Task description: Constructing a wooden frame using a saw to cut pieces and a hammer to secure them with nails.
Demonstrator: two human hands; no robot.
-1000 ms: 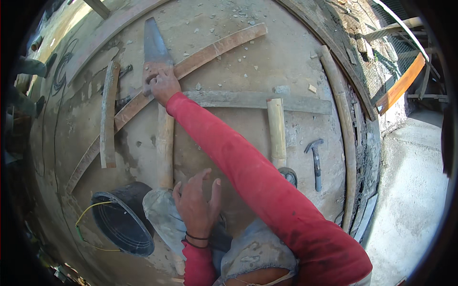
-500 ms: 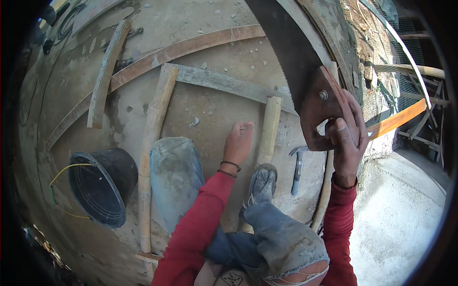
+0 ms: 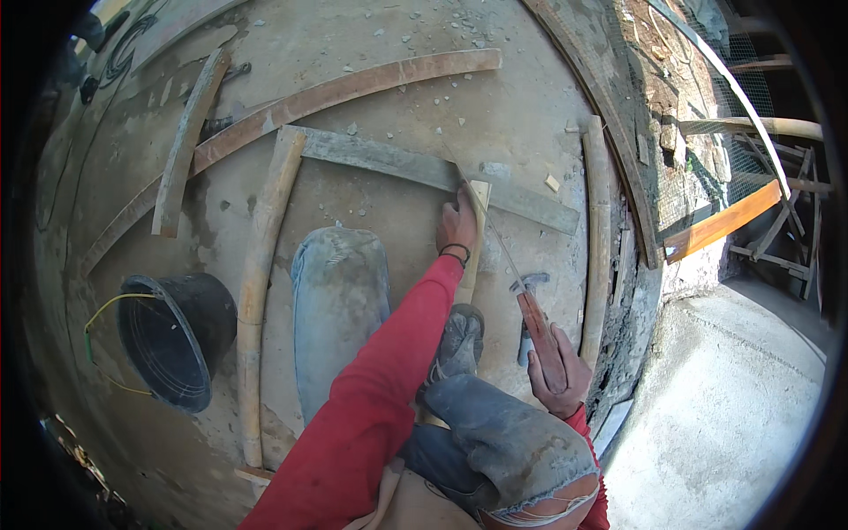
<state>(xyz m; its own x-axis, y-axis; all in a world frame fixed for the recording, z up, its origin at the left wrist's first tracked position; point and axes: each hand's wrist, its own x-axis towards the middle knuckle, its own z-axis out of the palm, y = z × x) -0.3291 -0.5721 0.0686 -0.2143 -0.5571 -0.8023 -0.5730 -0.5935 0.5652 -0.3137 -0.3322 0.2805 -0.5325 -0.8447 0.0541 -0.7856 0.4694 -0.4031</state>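
Observation:
My right hand (image 3: 565, 375) is closed round the wooden handle of a handsaw (image 3: 541, 340). The saw's thin blade is seen nearly edge-on, running up and left across a pale bamboo piece (image 3: 475, 238). My left hand (image 3: 453, 223) grips the bamboo near its far end, close beside the blade; its fingertips are partly hidden. My shoe (image 3: 459, 340) rests at the bamboo's near part. A claw hammer (image 3: 526, 340) lies on the ground, partly behind the saw handle.
A grey board (image 3: 380, 159) lies beyond my left hand. Bamboo poles flank me, one on the left (image 3: 261, 291) and one on the right (image 3: 596, 238). A black bucket (image 3: 181, 340) lies tipped at the left. A long brown plank (image 3: 353, 93) crosses farther off.
The saw has come down from the raised position at upper right to the bamboo, its blade turned edge-on. My left hand has moved forward and taken hold of the bamboo's far end.

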